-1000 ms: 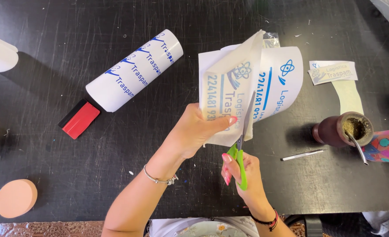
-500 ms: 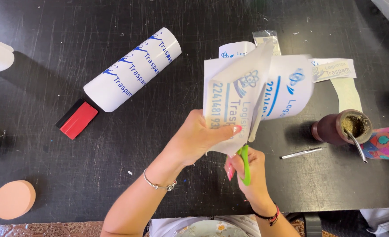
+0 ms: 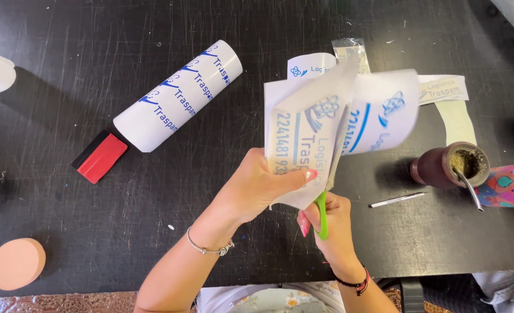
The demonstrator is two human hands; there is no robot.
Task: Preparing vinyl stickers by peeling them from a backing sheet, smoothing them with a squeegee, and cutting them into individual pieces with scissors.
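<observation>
- The left hand pinches a curling white printed sheet with blue lettering and logos, thumb on the near face and fingers folded behind it — clamped tight, which looks like a way to keep the floppy sheet taut and lifted off the black scratched tabletop so blades can pass through.
- The sheet stands nearly upright above the table's middle, its top corners flopping away to left and right of a slit.
- The right hand sits just below the sheet's lower edge, fingers closed through the loops of green-handled scissors; the blades run up behind the paper, hidden, so I cannot tell how far they gape.
- Both forearms come up from the near edge and meet under the sheet; the left wrist, wearing a thin silver bracelet, is bent inward, while the right wrist, with a dark and red band, is straight with the palm turned toward the left.
- Lying well apart on the table: a white printed roll with a red-and-black squeegee just beside its end, a peach round block at the left corner, and a dark brown cup with a metal straw to the right, a thin metal tool near it.
</observation>
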